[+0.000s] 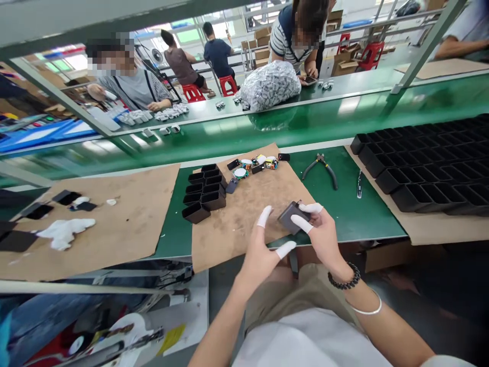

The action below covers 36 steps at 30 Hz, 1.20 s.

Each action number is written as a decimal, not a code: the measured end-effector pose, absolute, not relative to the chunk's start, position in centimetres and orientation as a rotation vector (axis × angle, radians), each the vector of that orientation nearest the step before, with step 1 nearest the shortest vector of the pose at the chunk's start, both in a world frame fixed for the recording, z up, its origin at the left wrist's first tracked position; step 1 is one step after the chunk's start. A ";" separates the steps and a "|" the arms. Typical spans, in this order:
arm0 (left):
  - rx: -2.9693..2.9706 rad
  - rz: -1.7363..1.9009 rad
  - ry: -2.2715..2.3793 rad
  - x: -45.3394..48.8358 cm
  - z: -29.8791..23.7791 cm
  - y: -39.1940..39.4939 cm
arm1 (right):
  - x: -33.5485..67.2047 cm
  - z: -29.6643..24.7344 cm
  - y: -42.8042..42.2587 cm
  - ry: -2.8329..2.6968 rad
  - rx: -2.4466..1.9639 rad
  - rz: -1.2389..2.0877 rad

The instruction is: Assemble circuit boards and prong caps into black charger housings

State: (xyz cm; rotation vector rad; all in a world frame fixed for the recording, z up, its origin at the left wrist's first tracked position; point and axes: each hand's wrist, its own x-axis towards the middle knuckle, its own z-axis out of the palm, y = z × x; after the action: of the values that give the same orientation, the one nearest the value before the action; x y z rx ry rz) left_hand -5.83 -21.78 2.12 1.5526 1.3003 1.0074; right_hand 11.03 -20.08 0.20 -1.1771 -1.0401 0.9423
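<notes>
My right hand (319,229), with white finger cots on its fingertips, grips a small dark grey plastic casing (289,218) just above the front edge of the bench. To the left of it, my left hand (260,250) is open, thumb and index finger spread apart with white cots on them, and nothing between them. On the brown cardboard (248,219) beyond the hands stand several black open-topped cases (204,191) in two rows. Small circuit boards with white round parts (240,173) lie behind them, among little black pieces (258,168).
Pliers (323,168) and a small metal tool (359,184) lie on the green bench top. Many black cases (431,163) fill the right side. A crumpled white cloth (66,232) lies at left. Beyond the green conveyor (221,127), two people work near a bag of small parts (271,85).
</notes>
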 end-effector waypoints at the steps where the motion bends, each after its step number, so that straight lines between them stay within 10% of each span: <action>1: 1.527 1.061 1.290 -4.9 1.9 -22.1 | 10.5 0.7 -20.7 -0.920 -1.125 1.080; 15: 1.503 1.236 1.294 -4.5 7.4 -22.8 | 12.1 2.5 -19.5 -1.045 -1.116 1.371; 29: 0.279 0.635 0.546 -5.9 3.8 -19.9 | 13.5 -0.1 -20.6 -1.566 -1.061 0.348; 36: 0.622 0.990 0.776 -5.7 9.1 -11.1 | 13.5 -1.5 -19.5 -1.580 -1.364 0.299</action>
State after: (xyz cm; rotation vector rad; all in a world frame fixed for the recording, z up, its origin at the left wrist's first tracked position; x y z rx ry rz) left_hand -5.66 -11.07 9.08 0.6223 0.7758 0.9902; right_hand 13.46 -19.53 -1.53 -1.3637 -1.5802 0.2991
